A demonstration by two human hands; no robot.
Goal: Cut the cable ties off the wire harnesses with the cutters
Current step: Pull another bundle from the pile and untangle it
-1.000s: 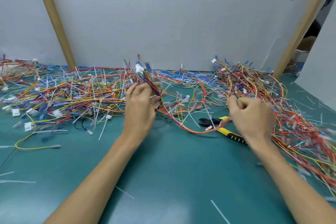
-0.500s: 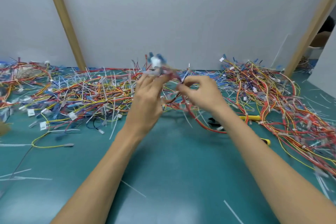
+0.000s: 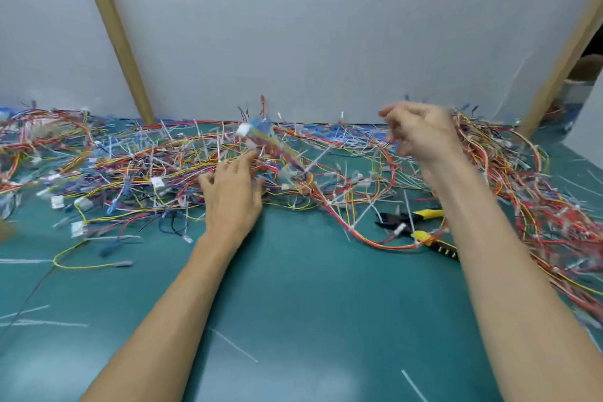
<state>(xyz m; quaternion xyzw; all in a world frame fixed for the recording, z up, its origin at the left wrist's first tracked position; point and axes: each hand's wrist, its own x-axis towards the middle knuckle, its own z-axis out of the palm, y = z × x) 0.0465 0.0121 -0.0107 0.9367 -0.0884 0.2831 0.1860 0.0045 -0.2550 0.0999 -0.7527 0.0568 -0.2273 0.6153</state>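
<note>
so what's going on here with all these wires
A person is working through a heap of wire harnesses spread over a green mat. Neither hand has the cutters; they lie on the mat among the wires. The left hand reaches, fingers out, at a blurred bundle with a white connector. The right hand is raised over the pile, too blurred to tell if it pinches anything.

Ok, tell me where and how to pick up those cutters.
Grip the cutters by their yellow handles, probably from above and the right: the black head points left, the handles spread rightward, and a red wire crosses them.
</note>
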